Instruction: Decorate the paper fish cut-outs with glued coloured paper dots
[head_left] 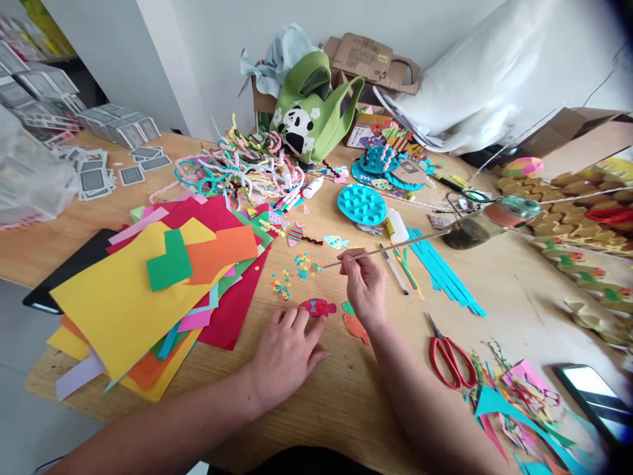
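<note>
- Nearest us, our left hand (pixel 287 349) lies flat and open on the pale wooden table (pixel 499 290), gripping nothing; its fingertips press just beside the small red paper fish with blue stripes (pixel 318 307), pinning it at its left end.
- Our right hand (pixel 366 287) is closed in a pinch on the thin wooden stick (pixel 390 249), holding it near its lower end.
- The stick's long axis runs from upper right down to lower left; its tip hangs over the scatter of tiny coloured paper dots (pixel 291 274), up and left of the red fish.
- The fish lies crosswise between the two hands, down and left of the stick's tip; the left hand is the nearer one and touches it, while the right hand sits just to its right.
- An orange paper fish (pixel 357 328) rests against the right wrist, partly hidden.
- To the right lie red-handled scissors (pixel 450 359) and a bundle of turquoise paper strips (pixel 442 274).
- To the left spreads a fanned pile of coloured paper sheets (pixel 148 290), yellow on top.
- Further off, a round turquoise woven paper disc (pixel 361 203) and a tangle of pastel pipe cleaners (pixel 237 165).
- At the back stands a green felt bag with a panda face (pixel 309 109).
</note>
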Available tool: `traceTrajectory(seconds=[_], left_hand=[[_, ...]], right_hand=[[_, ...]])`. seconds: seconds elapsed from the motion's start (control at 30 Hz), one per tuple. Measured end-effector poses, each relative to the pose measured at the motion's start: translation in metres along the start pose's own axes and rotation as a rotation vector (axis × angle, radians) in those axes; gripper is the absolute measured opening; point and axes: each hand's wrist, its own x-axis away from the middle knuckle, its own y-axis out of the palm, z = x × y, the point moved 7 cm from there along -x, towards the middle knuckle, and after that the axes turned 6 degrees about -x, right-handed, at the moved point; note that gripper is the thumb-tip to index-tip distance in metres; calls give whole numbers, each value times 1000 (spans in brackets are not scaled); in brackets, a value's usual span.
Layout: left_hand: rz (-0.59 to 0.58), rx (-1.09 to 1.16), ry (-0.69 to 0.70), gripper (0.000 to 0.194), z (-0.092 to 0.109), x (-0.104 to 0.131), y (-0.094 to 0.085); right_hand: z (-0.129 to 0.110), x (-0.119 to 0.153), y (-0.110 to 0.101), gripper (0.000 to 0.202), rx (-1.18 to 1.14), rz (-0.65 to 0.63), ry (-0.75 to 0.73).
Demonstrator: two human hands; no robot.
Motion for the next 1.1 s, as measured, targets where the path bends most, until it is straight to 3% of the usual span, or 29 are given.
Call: traceTrajectory(seconds=[0.17,0.7,1.1], left_hand=[[-3,7,-8,49,0,0,1],[2,85,-35,44,-2,1,1],[-6,86,-31,44,-1,1,1]], right_hand=[[17,13,10,24,61,-83,-71],[16,14,22,19,124,-222,-123],[17,16,22,17,106,-226,-133]])
